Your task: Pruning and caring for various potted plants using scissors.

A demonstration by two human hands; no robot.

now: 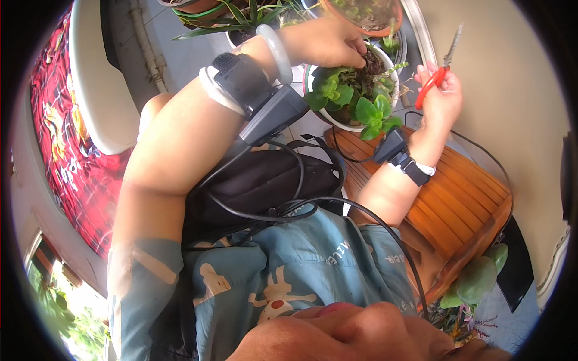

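A white round pot point(395, 90) holds dark soil and several plants with round green leaves point(371, 112). Over its far side, my left hand point(331, 43) reaches in with thumb and fingers pinched together. Whatever lies between those fingertips is too small to make out. To the right of the pot, my right hand point(444, 101) is closed round the red handles of a pair of scissors point(438, 78), whose blades point up and away from me. Thin dry stems point(406, 87) show between the pot and the right hand.
A terracotta pot point(394, 25) and a spiky-leaved plant point(241, 18) stand beyond. A slatted wooden stool point(457, 192) is at right, a black bag point(259, 183) before me. Black cables point(355, 204) run across my lap. A red patterned cloth point(66, 150) lies left.
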